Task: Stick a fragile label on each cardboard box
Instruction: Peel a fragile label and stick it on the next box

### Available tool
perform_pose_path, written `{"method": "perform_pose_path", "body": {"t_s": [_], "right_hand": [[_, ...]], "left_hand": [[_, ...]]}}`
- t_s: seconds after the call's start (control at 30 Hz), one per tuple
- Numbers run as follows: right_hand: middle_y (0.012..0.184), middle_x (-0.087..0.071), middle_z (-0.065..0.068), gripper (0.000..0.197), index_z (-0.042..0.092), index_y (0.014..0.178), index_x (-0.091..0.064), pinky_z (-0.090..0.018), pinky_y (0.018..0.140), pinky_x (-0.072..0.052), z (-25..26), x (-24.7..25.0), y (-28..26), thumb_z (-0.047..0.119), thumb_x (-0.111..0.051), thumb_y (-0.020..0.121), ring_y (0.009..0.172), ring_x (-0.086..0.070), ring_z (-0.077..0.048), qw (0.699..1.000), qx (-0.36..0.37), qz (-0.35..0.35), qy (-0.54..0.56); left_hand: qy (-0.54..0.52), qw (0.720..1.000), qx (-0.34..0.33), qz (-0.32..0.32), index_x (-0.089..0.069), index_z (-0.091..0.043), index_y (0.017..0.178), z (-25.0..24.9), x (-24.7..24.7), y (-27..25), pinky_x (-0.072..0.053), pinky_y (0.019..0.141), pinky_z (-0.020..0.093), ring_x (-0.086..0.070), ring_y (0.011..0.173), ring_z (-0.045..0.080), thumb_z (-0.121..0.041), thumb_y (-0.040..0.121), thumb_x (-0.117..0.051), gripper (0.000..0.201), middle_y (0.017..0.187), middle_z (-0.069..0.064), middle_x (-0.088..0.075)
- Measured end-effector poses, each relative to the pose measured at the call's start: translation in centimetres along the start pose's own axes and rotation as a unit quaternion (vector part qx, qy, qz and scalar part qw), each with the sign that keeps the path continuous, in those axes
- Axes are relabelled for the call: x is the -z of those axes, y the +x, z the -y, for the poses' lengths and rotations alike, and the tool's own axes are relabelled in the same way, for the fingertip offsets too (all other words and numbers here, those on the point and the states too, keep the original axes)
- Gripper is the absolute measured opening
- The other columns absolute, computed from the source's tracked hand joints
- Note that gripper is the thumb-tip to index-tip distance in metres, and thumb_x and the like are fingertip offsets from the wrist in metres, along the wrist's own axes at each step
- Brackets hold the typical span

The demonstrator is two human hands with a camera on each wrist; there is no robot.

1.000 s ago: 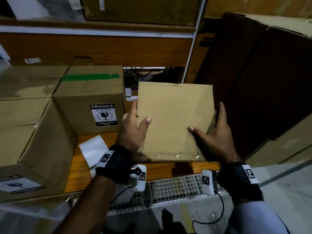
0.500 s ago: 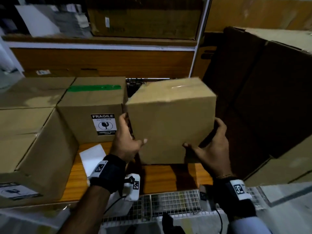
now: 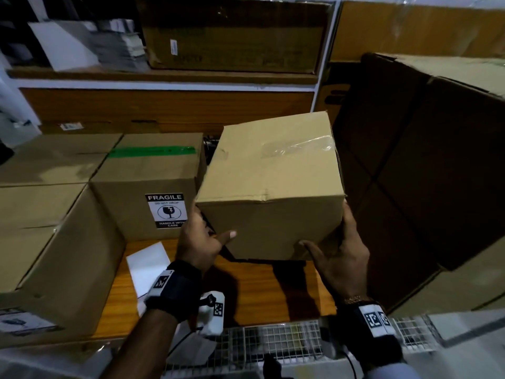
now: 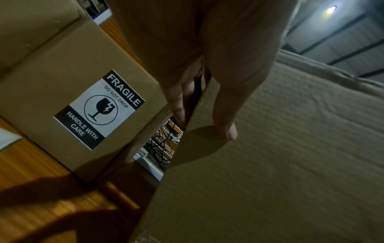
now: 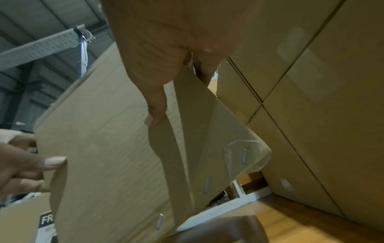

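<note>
Both hands hold a plain cardboard box [image 3: 273, 187] tilted above the wooden shelf [image 3: 262, 291]. The left hand [image 3: 198, 242] clasps its left edge, thumb on the front face and fingers [image 4: 178, 105] behind; the right hand [image 3: 341, 258] clasps the right edge likewise. Just beside it on the left stands a green-taped box [image 3: 142, 187] bearing a fragile label [image 3: 166, 211].

Two hands are in view, a left hand [image 3: 200, 243] and a right hand [image 3: 340, 258]. On the counter [image 3: 257, 291] are four plain cardboard boxes, one of them the held box [image 3: 273, 187]. Two fragile labels show: one [image 3: 166, 210] on the green-taped box [image 3: 149, 184], another [image 3: 23, 321] partly seen at lower left. One white backing sheet [image 3: 147, 265] lies flat.
</note>
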State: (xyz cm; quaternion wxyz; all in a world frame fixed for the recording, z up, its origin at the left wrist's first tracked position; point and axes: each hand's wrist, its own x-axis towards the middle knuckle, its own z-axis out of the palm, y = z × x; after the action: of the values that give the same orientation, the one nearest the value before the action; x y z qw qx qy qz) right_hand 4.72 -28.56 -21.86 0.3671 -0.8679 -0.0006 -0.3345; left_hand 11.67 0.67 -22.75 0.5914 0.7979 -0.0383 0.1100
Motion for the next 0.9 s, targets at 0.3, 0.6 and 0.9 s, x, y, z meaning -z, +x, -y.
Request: {"method": "perform_pose_path", "body": {"t_s": [0.3,0.6,0.9], "right_hand": [[0.164,-0.037,-0.002,0.118,0.017,0.163,-0.027,-0.048,0.121,-0.036,4.3,1.4,1.8,0.013,-0.095,0.067,0.150,-0.035,-0.024,0.993,0.090,0.045,-0.058],[0.164,-0.037,0.011,0.094,0.036,0.159,-0.037,-0.056,0.116,-0.039,4.4,0.4,1.7,0.013,-0.085,0.080,0.148,-0.034,-0.021,0.972,0.098,0.180,-0.114],[0.170,-0.020,-0.009,0.124,0.024,0.164,-0.014,-0.054,0.121,-0.027,-0.7,-0.3,-0.4,0.082,-0.070,0.070,0.156,-0.020,-0.033,0.971,-0.200,0.078,-0.106]], "left_hand": [[-0.125,0.990,0.061,-0.014,-0.008,-0.036,0.150,0.2,-1.0,0.3,-0.048,0.110,0.050,-0.055,0.133,0.020,-0.071,0.061,-0.085,0.122,0.146,-0.002,-0.048],[-0.026,0.979,0.190,0.069,-0.030,-0.023,0.143,5.5,-2.9,-4.0,-0.054,0.092,0.038,-0.062,0.114,0.022,-0.077,0.069,-0.071,0.101,0.139,0.011,-0.056],[-0.057,0.986,0.142,0.069,-0.045,-0.033,0.141,2.9,-2.6,-3.1,-0.057,0.092,0.027,-0.065,0.109,0.003,-0.039,0.074,-0.087,0.079,0.119,-0.015,-0.068]]}}
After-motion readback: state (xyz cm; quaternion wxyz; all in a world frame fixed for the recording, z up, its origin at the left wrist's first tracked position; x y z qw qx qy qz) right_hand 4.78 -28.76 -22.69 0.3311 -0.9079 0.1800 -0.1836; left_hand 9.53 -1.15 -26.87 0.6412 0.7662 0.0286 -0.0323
